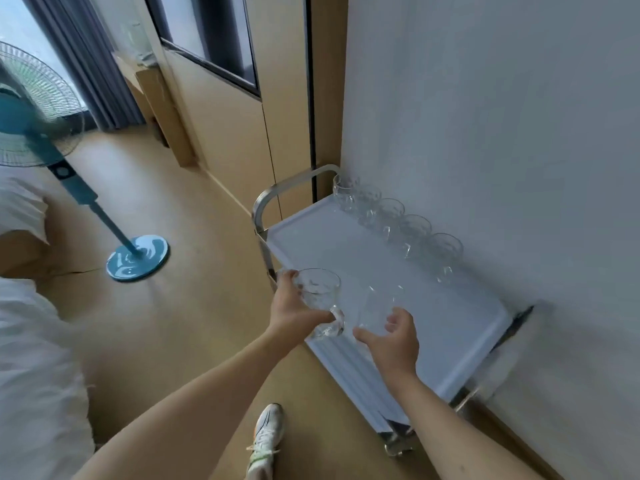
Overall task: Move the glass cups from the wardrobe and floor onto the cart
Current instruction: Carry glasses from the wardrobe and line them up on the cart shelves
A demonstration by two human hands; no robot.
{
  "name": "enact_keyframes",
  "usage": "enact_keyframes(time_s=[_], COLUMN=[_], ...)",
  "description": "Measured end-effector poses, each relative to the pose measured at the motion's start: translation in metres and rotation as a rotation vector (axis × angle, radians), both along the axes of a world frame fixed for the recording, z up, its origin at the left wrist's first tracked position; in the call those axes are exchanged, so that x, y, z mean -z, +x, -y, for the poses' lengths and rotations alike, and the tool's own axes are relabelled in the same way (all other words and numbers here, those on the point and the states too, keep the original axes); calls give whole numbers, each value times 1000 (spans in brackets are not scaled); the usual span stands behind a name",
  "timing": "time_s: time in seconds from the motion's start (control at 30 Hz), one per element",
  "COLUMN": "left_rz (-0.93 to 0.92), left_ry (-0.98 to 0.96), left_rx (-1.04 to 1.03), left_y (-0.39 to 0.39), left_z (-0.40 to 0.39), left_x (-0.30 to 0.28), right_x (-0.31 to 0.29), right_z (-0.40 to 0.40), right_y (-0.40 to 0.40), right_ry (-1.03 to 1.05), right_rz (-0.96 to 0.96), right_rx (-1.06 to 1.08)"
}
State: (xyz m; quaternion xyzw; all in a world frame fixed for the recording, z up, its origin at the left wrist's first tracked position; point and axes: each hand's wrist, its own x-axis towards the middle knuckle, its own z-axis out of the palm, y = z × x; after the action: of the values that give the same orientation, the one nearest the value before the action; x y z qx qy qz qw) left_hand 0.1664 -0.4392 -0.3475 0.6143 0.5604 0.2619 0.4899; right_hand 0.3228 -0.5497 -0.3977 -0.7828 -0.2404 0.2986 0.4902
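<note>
Cart tray (322,237) carries five glass cups (398,223); left hand (294,311) grips one cup (320,294), right hand (394,341) another (381,303).

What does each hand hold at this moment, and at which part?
The left hand holds a glass cup by its side, beside the handle. The right hand curls round the side of a second glass cup, above the cart.
</note>
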Motion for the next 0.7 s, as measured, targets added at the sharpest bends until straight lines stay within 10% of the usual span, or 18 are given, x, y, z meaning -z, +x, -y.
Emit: enact_keyframes(time_s=[0.7], left_rz=[-175], left_ry=[-36], left_rx=[710], left_y=[75], left_z=[-157], left_x=[62], right_x=[36], right_z=[-81], right_y=[-32], right_ry=[-155], right_rz=[-34], right_rx=[620])
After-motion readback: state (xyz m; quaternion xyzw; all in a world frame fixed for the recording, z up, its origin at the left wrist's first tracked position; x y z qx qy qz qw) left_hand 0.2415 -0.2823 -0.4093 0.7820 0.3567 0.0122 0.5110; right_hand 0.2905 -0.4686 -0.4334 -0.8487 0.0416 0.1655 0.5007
